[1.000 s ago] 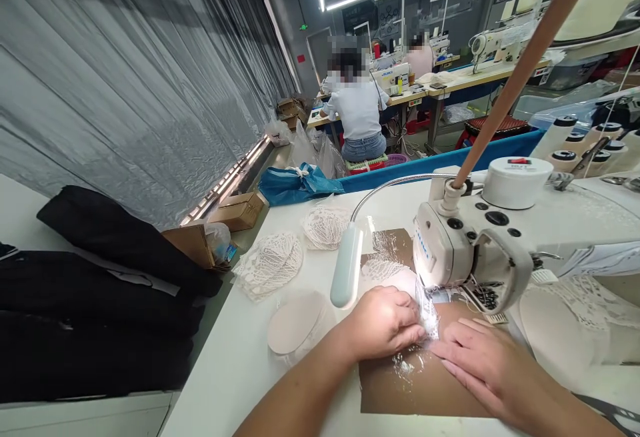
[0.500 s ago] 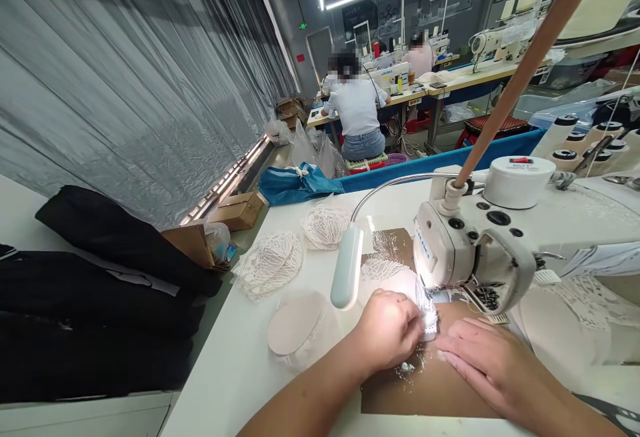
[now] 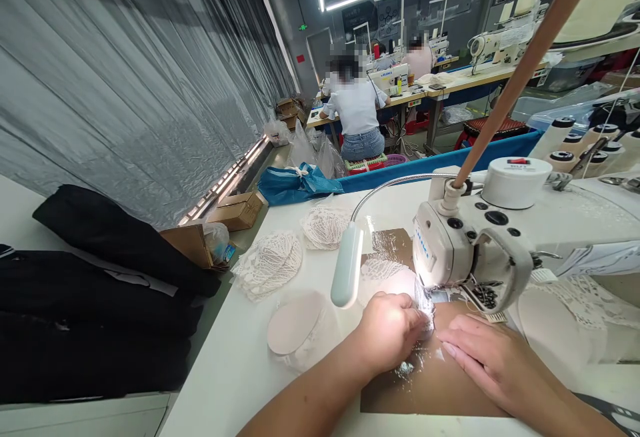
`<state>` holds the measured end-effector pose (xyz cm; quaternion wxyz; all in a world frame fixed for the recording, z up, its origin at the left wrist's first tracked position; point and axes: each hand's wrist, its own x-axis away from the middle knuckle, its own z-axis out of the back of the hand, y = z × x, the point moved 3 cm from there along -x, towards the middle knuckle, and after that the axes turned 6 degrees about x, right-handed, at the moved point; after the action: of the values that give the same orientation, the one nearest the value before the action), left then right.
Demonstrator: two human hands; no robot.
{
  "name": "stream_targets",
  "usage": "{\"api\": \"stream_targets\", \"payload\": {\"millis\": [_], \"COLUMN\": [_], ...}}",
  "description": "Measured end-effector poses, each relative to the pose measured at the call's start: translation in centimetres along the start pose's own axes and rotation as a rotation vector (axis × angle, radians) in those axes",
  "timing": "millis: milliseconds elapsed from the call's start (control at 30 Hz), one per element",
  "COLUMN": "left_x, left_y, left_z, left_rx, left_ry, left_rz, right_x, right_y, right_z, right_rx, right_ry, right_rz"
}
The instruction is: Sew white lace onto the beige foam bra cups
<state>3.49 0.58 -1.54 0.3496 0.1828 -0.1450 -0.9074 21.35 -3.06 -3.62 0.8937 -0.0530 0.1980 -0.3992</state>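
Note:
My left hand [image 3: 390, 330] is curled, its fingers pinching a white lace piece [image 3: 425, 307] that runs under the head of the white sewing machine [image 3: 475, 250]. My right hand [image 3: 483, 357] lies flat with its fingers stretched out on the brown mat [image 3: 425, 390], its fingertips close to the lace by the needle. More of the lace piece [image 3: 385, 270] spreads out behind the machine's foot. The needle itself is hidden by the machine head.
A gooseneck lamp [image 3: 346, 267] hangs just left of my left hand. Lace stacks [image 3: 270, 264] [image 3: 325, 224] and round foam pads [image 3: 295, 330] lie on the white table [image 3: 240, 370]. Black fabric rolls [image 3: 100, 290] sit at left. A seated person [image 3: 357, 114] works in the distance. Thread cones [image 3: 575, 137] stand at right.
My left hand has slid a little toward the machine, feeding the lace further under the head. The right hand has shifted slightly forward with it.

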Motion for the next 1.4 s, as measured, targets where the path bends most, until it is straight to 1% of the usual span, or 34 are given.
{"api": "stream_targets", "payload": {"millis": [233, 433, 567, 667, 733, 833, 1033, 1133, 1267, 1400], "left_x": [-0.19, -0.04, -0.1, -0.19, -0.22, -0.2, 0.03, 0.08, 0.1, 0.03], "left_y": [0.22, 0.42, 0.5, 0.68, 0.81, 0.95, 0.84, 0.8, 0.78, 0.74], "left_z": [0.19, 0.21, 0.34, 0.52, 0.65, 0.73, 0.61, 0.76, 0.93, 0.98], "left_rx": [-0.033, -0.024, -0.041, -0.081, -0.103, -0.115, -0.161, -0.136, -0.135, -0.143], "left_ry": [-0.014, -0.072, -0.104, -0.098, -0.098, -0.106, -0.102, -0.097, -0.122, -0.101], "left_rz": [-0.012, -0.094, -0.111, -0.117, -0.116, -0.119, -0.113, -0.158, -0.228, -0.215], "right_x": [0.18, -0.12, -0.22, -0.14, -0.11, -0.12, -0.08, -0.06, -0.23, -0.46], "right_y": [0.1, -0.09, 0.05, 0.22, 0.3, 0.35, 0.42, 0.49, 0.43, 0.16], "right_z": [0.03, 0.3, 0.51, 0.72, 0.84, 0.8, 0.3, 0.21, 0.48, 0.53], "right_rx": [-0.021, -0.047, -0.047, -0.025, -0.002, 0.022, 0.116, 0.153, 0.128, 0.114], "right_ry": [-0.023, -0.007, 0.047, 0.111, 0.129, 0.101, 0.053, 0.062, 0.085, 0.01], "right_rz": [-0.001, -0.011, -0.034, -0.058, -0.076, -0.087, -0.054, -0.041, -0.048, -0.02]}}
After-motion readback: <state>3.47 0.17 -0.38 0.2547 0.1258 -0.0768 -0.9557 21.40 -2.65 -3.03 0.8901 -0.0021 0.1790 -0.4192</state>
